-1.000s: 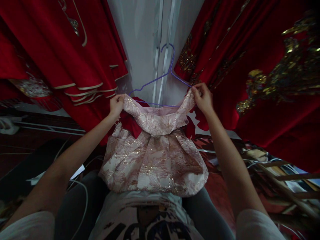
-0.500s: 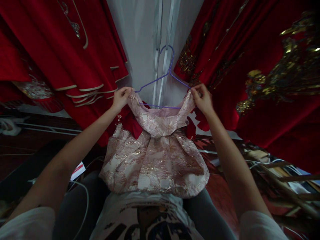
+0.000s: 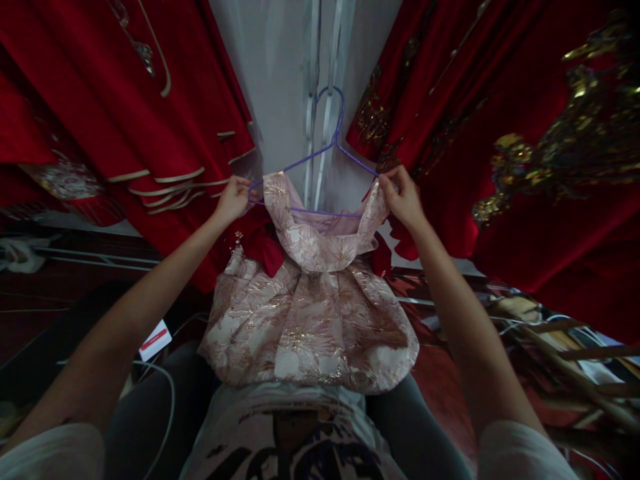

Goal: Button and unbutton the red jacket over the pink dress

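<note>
A pale pink brocade dress point(image 3: 320, 320) with a metallic pattern lies spread over my lap, its straps looped on a purple hanger point(image 3: 339, 123). My left hand point(image 3: 235, 199) pinches the left end of the hanger, just outside the dress strap. At the other side, my right hand point(image 3: 403, 195) is closed on the right strap where it meets the hanger's end. A dark red bow point(image 3: 270, 252) shows by the dress's left side, below the strap. The hanger's hook points away from me.
Red garments point(image 3: 165, 120) hang on the left, and red cloth with gold sequins point(image 3: 520, 160) hangs on the right. A pale wall with metal rails point(image 3: 320, 133) stands ahead. A wooden frame point(image 3: 575, 353) is at the right, and a white cable point(image 3: 173, 400) runs by my left leg.
My left hand has shifted from the left strap to the hanger's end. That strap now sits further inward along the hanger. The right hand stays at its strap.
</note>
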A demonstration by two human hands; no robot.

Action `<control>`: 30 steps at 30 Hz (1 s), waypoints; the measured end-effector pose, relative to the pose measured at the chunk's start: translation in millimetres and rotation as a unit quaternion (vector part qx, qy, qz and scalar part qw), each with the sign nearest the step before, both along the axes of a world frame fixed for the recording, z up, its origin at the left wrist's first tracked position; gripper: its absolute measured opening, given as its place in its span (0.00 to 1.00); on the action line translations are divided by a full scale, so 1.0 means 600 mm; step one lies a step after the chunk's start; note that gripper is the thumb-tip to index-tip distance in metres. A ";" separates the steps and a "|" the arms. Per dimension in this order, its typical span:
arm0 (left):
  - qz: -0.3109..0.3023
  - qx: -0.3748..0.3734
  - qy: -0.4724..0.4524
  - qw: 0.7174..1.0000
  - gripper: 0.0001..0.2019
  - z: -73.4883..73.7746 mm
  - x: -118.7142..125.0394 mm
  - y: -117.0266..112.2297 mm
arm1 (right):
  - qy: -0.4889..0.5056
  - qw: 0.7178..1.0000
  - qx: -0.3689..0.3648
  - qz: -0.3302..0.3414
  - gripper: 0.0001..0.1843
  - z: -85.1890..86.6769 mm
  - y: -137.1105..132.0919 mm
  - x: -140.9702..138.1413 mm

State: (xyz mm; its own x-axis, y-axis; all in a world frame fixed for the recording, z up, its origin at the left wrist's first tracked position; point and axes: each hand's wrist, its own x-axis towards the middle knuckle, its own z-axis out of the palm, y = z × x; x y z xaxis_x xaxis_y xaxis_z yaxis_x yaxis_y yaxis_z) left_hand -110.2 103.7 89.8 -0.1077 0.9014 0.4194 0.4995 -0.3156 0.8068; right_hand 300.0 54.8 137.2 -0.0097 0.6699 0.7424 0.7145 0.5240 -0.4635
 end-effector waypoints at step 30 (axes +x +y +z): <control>-0.100 0.099 0.071 0.988 0.11 0.154 0.124 -0.041 | 0.031 0.999 -0.008 0.028 0.26 0.011 -0.034 -0.012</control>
State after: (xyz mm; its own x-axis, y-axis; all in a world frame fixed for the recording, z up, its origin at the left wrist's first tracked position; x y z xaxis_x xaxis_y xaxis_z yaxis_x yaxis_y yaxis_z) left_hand -35.8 79.1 182.1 0.1366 0.7979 0.5871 0.5143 -0.5636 0.6464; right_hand 292.6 34.2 143.7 -0.0014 0.6813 0.7320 0.6545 0.5541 -0.5144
